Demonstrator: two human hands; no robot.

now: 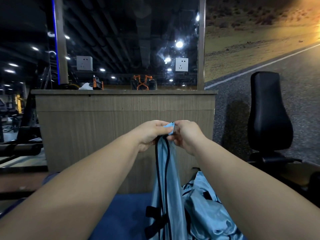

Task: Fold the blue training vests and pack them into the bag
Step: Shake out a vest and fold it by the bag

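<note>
In front of the wooden counter (124, 135), a left hand (152, 134) and right hand (186, 135) are pinching a hanging blue training vest (166, 184) by its top, apparently starting a fold that next needs its edges aligned, more vests (207, 208) lying heaped beside it.
</note>
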